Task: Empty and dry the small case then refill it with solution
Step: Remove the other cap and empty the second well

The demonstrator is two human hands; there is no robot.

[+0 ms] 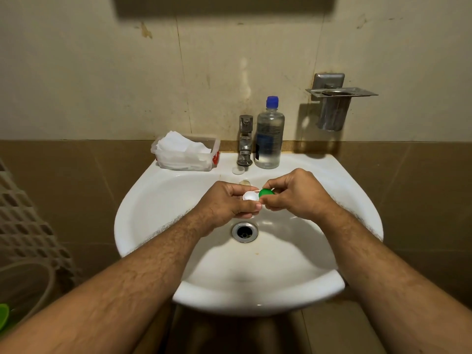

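**Both hands on the little case, right over the basin**

Far left, a pale plastic lattice crate (24,221) stands against the brown tiles, and a sliver of something bright green (3,318) peeks in at the bottom corner. On the back ledge of the white ceramic sink (143,200) sits a clear plastic tub of white tissues (185,155), well stuffed, with a red tab on its right end. Just right of it, a small white round cap (238,170) lies flat on the ledge at the foot of the chrome tap (245,140).

Centre now: the left hand (227,200) is curled, thumb and fingers pinching the white side of the small white-and-green lens case (256,194), and that white well is uncapped and facing up. The case hangs in the air above the bowl, just behind the round metal drain (244,232). The right hand (293,194) meets it from the other side, fingers bent in tight and gripping the green screw cap (265,192). The two hands are almost touching at the thumbs.

Behind them, just right of the tap, the tall clear solution bottle with the blue cap (269,134) stands upright. Further right, a steel wall-mounted holder (334,103) carries a metal tumbler.
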